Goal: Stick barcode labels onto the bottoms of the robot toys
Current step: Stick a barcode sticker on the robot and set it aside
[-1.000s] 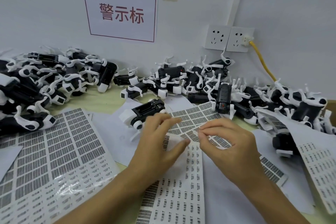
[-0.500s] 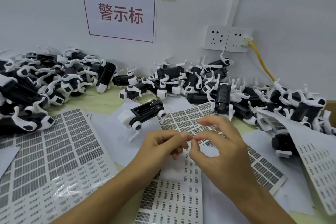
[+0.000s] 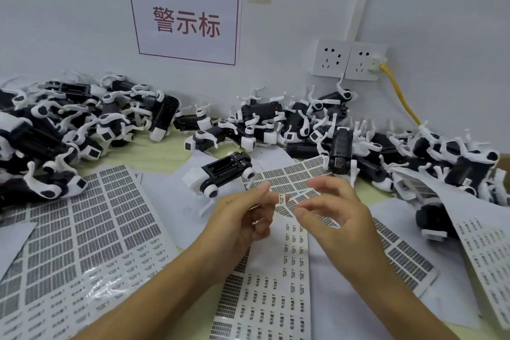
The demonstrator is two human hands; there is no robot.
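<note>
Head view of a labelling bench (image 3: 154, 152). Both hands are raised above the label sheets. The left hand (image 3: 242, 218) has its fingers curled, and a single small barcode label (image 3: 281, 198) sits at its fingertip, sticking out toward the right hand (image 3: 335, 215). Whether the label is pinched or merely stuck to the finger cannot be told. The right hand's fingers are loosely curved with thumb and forefinger apart; its grip holds nothing and lies just beside the label without touching it. Directly beyond the hands, one robot toy (image 3: 225, 172) lies on its back on white paper, black underside up, apart from the rest. More toys are heaped in a left pile (image 3: 69, 127) and a back pile (image 3: 317, 124) along the wall. A large sheet (image 3: 82, 229) lies at left, and a narrow sheet (image 3: 265, 284) lies under the forearms. On the wall are a sign (image 3: 185, 19) and sockets (image 3: 349, 59) with a yellow cable (image 3: 400, 94).
</note>
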